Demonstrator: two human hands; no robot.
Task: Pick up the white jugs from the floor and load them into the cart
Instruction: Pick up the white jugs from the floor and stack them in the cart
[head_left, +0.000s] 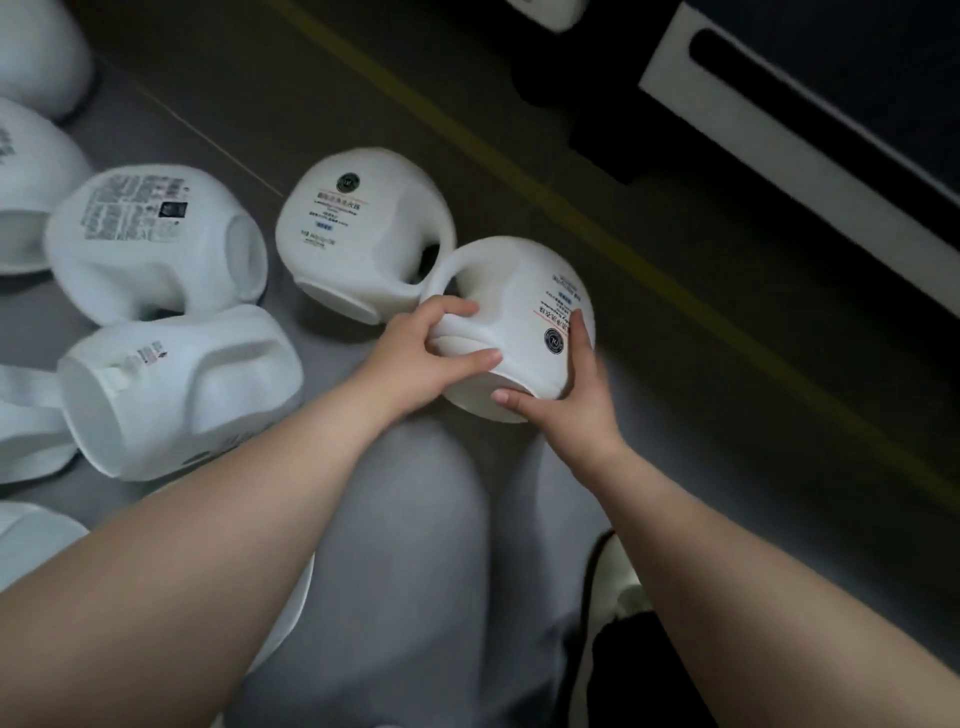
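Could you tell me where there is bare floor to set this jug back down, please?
The floor is bare right of the held jug, from the right hand out to the yellow line, and beyond the lying jugs up to that line. Left of the left hand it is crowded, with jugs packed close.

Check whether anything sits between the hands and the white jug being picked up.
Nothing visible does. The left hand grips the white plastic jug at its handle, and the right hand clasps its base edge. A neighbouring white jug on the floor lies close beside that handle, not between.
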